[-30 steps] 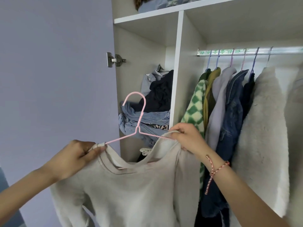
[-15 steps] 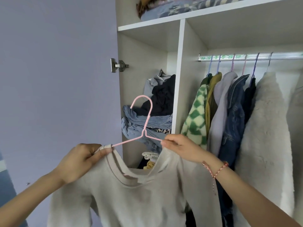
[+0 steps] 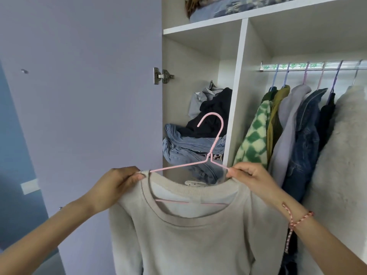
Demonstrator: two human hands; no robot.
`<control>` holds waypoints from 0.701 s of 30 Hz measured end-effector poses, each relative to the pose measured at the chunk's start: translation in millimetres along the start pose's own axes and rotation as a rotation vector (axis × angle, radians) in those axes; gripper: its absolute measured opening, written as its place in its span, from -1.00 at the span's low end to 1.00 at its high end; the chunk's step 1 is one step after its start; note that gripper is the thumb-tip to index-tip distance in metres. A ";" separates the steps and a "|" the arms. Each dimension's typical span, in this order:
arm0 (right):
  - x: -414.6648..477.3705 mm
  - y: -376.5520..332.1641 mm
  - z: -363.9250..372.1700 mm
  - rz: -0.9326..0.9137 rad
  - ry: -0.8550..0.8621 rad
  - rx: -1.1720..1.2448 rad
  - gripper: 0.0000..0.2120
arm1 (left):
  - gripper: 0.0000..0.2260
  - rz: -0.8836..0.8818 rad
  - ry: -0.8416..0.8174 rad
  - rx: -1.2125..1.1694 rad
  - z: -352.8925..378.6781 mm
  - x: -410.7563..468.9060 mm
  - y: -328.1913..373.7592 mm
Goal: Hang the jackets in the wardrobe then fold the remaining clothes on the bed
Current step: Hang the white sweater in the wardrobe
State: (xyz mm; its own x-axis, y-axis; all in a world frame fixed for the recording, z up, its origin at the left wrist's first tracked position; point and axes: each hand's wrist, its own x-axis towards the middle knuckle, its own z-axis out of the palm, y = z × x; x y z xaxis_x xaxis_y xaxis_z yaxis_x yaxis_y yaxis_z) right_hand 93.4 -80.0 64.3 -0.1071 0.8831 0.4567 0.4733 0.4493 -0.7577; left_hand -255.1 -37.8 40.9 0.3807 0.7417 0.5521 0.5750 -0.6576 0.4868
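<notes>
A beige sweater (image 3: pixel 194 239) hangs on a pink wire hanger (image 3: pixel 213 147) in front of the open wardrobe. My left hand (image 3: pixel 117 185) pinches the sweater's left shoulder over the hanger's end. My right hand (image 3: pixel 248 177) grips the right shoulder and the hanger's right arm. The hanger's hook points up and left, free of the rail. The hanging rail (image 3: pixel 313 66) runs across the right compartment, above and right of the hook.
Several garments hang on the rail: a green checked fleece (image 3: pixel 254 139), a denim jacket (image 3: pixel 303 139), a white furry coat (image 3: pixel 343 147). Jeans and dark clothes (image 3: pixel 194 139) are piled in the middle compartment. The lilac wardrobe door (image 3: pixel 83 86) stands open at left.
The sweater's right shoulder now sits over the hanger, held by my right hand. Hanger and sweater have shifted slightly to the right, towards the hanging compartment.
</notes>
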 end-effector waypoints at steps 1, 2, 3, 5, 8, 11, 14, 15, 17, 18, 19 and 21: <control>-2.3 1.1 2.8 -0.004 -0.018 -0.010 -0.85 | -0.44 0.020 -0.014 0.039 3.6 0.2 0.8; -4.6 1.8 5.2 -0.007 -0.031 -0.016 -0.85 | -0.44 0.039 -0.035 0.076 8.2 0.7 3.4; -8.2 4.2 7.4 -0.011 -0.030 -0.019 -0.86 | -0.46 0.053 -0.052 0.100 14.5 0.5 8.1; -10.8 5.3 11.0 -0.025 -0.030 -0.028 -0.86 | -0.43 0.079 -0.054 0.143 24.2 1.0 15.7; -19.3 7.6 9.7 -0.004 -0.056 -0.018 -0.88 | -0.38 0.138 0.006 0.299 32.9 -0.9 21.7; -23.6 12.8 -6.8 0.020 -0.002 -0.036 -0.88 | -0.56 0.212 0.165 0.403 28.1 -0.6 16.2; -26.0 13.4 -27.1 0.045 0.075 -0.017 -0.96 | -0.71 0.140 0.268 0.334 17.2 -1.3 4.4; -27.3 13.0 -32.4 0.035 0.071 -0.039 -0.94 | -0.72 0.142 0.286 0.321 17.9 -0.8 2.7; -26.3 10.7 -36.2 0.012 0.032 -0.136 -0.93 | -0.71 0.142 0.301 0.309 17.9 -0.2 2.2; -27.1 8.4 -39.8 0.008 0.010 -0.182 -0.96 | -0.71 0.128 0.295 0.282 20.1 1.0 5.0; -25.4 5.8 -40.7 0.003 -0.016 -0.214 -0.96 | -0.73 0.108 0.286 0.252 19.8 0.3 5.0; -22.6 2.0 -42.6 -0.004 -0.049 -0.247 -0.83 | -0.80 0.088 0.270 0.200 20.7 1.2 7.0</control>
State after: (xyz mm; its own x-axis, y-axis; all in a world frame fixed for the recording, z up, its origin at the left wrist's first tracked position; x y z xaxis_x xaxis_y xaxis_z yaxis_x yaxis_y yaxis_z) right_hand 134.0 -104.7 72.3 -0.1484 0.8898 0.4316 0.6717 0.4110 -0.6163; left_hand -235.6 -38.8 30.9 0.2455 0.6040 0.7582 0.6891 -0.6588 0.3017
